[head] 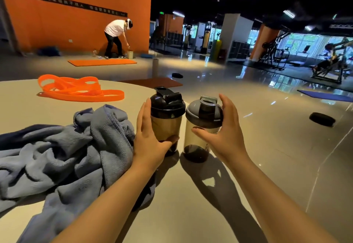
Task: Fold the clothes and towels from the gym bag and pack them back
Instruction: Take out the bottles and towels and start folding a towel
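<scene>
1. The left hand (148,137) cups the clear plastic shaker bottle with the black flip-cap lid (166,120). Its fingers lie straight along the far side and the thumb is laid across the lower front, so it reads as a light steadying hold, not a firm clasp.
2. The right hand (227,133) curves round the clear plastic shaker bottle with the grey lid (203,126), thumb on the front and fingers spread apart behind the lid. Whether they press the bottle I cannot tell.
3. Both bottles stand upright, their lids touching, near the edge of the pale round worktop (181,204). This is probably to move them aside and free space for folding.
4. The crumpled blue-grey terry towel (63,158) lies unfolded on the worktop just beside the left wrist, over a darker blue cloth (28,133). No folding appears done.
5. The orange rubber resistance bands (76,89) lie well apart at the far side.
6. No gym bag is visible.
</scene>
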`<state>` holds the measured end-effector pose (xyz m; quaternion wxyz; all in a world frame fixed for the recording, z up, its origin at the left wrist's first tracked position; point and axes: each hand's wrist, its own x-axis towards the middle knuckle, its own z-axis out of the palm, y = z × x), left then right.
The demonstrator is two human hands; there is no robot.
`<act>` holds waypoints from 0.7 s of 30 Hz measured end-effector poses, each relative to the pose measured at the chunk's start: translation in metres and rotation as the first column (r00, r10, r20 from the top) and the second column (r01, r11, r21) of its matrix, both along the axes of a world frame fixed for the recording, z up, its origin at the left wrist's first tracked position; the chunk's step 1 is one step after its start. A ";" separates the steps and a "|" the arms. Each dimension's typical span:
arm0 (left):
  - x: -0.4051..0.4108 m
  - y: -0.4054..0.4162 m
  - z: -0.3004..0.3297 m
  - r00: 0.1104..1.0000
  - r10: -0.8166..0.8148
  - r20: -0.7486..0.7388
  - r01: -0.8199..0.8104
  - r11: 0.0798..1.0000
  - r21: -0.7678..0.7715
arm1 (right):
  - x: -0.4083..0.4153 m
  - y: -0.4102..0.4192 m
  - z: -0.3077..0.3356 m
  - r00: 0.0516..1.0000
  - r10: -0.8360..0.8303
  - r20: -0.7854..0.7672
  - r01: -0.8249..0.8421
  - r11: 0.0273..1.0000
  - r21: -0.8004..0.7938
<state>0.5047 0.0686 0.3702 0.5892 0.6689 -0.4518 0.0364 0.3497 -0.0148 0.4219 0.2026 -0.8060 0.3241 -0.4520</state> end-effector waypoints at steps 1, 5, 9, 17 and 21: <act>0.000 0.000 0.000 1.000 -0.005 -0.021 0.005 1.000 -0.005 | 0.001 0.001 -0.006 1.000 -0.008 0.027 0.006 0.998 0.056; 0.002 -0.001 0.004 1.000 0.006 -0.027 -0.005 0.998 0.055 | 0.007 0.006 -0.035 0.989 -0.063 0.135 0.011 0.934 0.358; 0.023 -0.021 0.018 0.995 0.090 -0.050 -0.077 0.975 0.211 | 0.025 -0.008 -0.043 0.980 -0.109 0.169 0.020 0.890 0.456; 0.090 -0.071 0.016 0.973 0.209 -0.099 -0.182 0.956 0.229 | 0.090 -0.064 -0.041 0.990 -0.092 0.107 0.034 0.894 0.447; 0.114 -0.081 0.002 0.973 0.182 -0.140 -0.162 0.976 0.143 | 0.127 -0.090 -0.043 0.990 -0.080 0.114 0.025 0.910 0.414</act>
